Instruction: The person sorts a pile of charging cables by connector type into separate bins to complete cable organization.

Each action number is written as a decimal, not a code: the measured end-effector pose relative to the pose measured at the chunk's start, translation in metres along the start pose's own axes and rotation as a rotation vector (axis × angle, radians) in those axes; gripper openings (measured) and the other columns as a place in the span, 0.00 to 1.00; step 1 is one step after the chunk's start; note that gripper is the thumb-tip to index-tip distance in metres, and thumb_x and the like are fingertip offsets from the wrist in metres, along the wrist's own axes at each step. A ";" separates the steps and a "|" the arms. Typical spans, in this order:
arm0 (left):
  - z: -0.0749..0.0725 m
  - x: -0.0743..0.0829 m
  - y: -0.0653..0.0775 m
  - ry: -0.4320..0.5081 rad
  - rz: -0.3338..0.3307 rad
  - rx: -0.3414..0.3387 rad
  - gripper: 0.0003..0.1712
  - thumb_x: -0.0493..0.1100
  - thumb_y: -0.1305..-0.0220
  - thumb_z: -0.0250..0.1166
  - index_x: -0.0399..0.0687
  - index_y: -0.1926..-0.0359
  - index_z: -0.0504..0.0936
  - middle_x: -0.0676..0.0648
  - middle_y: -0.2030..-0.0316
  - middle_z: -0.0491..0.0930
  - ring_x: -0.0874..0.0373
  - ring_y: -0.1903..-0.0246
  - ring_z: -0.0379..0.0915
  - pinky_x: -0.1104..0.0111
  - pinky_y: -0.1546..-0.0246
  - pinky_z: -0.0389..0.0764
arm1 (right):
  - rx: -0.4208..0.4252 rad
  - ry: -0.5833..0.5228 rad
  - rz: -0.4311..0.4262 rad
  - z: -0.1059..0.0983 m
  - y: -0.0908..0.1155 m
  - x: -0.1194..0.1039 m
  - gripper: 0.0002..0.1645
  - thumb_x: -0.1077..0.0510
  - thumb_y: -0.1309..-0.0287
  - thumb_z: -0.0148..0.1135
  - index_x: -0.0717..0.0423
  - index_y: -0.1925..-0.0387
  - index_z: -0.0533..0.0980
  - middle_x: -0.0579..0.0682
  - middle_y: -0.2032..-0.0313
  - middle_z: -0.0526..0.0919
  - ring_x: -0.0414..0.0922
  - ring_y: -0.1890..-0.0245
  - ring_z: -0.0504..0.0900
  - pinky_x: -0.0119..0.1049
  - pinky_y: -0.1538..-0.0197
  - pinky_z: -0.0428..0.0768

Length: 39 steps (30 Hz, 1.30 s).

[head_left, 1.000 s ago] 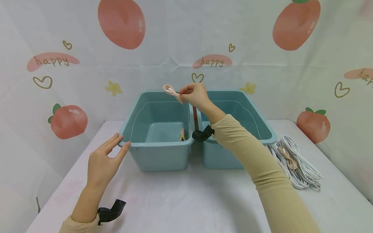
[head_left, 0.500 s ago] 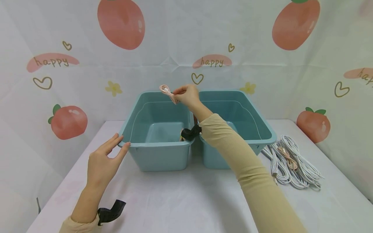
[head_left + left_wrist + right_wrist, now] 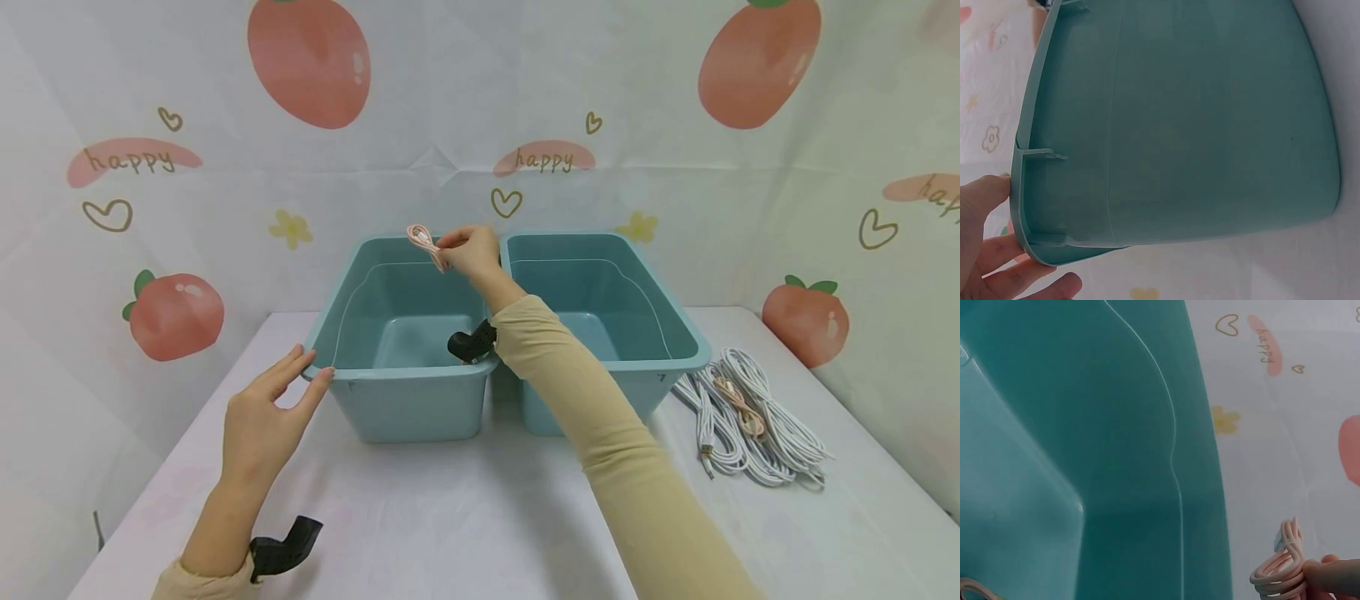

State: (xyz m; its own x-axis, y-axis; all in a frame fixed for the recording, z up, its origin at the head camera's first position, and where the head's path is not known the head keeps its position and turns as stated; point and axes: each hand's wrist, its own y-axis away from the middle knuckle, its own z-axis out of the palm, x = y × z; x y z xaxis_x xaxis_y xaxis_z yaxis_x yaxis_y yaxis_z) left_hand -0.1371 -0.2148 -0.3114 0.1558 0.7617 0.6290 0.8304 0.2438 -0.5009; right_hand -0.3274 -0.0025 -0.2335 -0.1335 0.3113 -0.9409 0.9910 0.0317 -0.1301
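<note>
My right hand (image 3: 472, 252) pinches a coiled pale pink cable (image 3: 424, 242) above the back right part of the left teal plastic bin (image 3: 416, 375). In the right wrist view the looped cable (image 3: 1282, 569) sits between thumb and fingers, with the backdrop behind it. My left hand (image 3: 264, 421) holds the front left corner of that bin's rim between thumb and fingers. The left wrist view shows the bin's outer wall (image 3: 1197, 137) and the thumb (image 3: 991, 190) at the rim. Part of another cable (image 3: 974, 589) shows low inside the bin.
A second teal bin (image 3: 600, 367) stands close to the right of the first. Farther right on the white table (image 3: 420, 517) lie several coiled white cables (image 3: 780, 429), with a pink one (image 3: 738, 404) on top. A printed cloth backdrop (image 3: 420, 100) hangs behind.
My right hand has moved left with the pink cable, from above the gap between the bins to over the left bin, and dipped slightly. The left hand stays at the bin's corner.
</note>
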 end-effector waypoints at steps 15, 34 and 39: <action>0.001 0.000 0.000 0.006 0.015 0.010 0.25 0.50 0.42 0.66 0.45 0.45 0.79 0.44 0.43 0.76 0.44 0.41 0.72 0.50 0.47 0.74 | 0.007 -0.036 0.022 0.009 -0.003 0.001 0.09 0.69 0.46 0.61 0.65 0.62 0.81 0.61 0.57 0.82 0.49 0.65 0.78 0.28 0.71 0.75; 0.001 0.000 0.000 0.007 0.025 0.018 0.25 0.49 0.42 0.66 0.44 0.45 0.79 0.44 0.43 0.76 0.44 0.41 0.72 0.50 0.47 0.75 | 0.060 -0.049 0.107 0.008 -0.007 0.002 0.12 0.66 0.44 0.61 0.62 0.56 0.79 0.58 0.50 0.78 0.53 0.50 0.77 0.39 0.53 0.80; 0.001 0.000 0.000 0.004 0.024 0.017 0.25 0.49 0.42 0.66 0.44 0.45 0.79 0.43 0.43 0.76 0.44 0.41 0.72 0.50 0.47 0.75 | 0.051 -0.036 0.103 0.007 -0.007 0.003 0.13 0.64 0.43 0.61 0.61 0.55 0.80 0.57 0.51 0.79 0.52 0.49 0.77 0.42 0.47 0.79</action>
State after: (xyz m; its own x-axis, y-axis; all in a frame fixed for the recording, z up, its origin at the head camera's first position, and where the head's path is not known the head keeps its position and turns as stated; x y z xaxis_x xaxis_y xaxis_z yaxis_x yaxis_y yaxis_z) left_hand -0.1374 -0.2143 -0.3120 0.1775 0.7648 0.6194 0.8173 0.2360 -0.5256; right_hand -0.3351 -0.0081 -0.2376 -0.0325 0.2763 -0.9605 0.9978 -0.0468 -0.0472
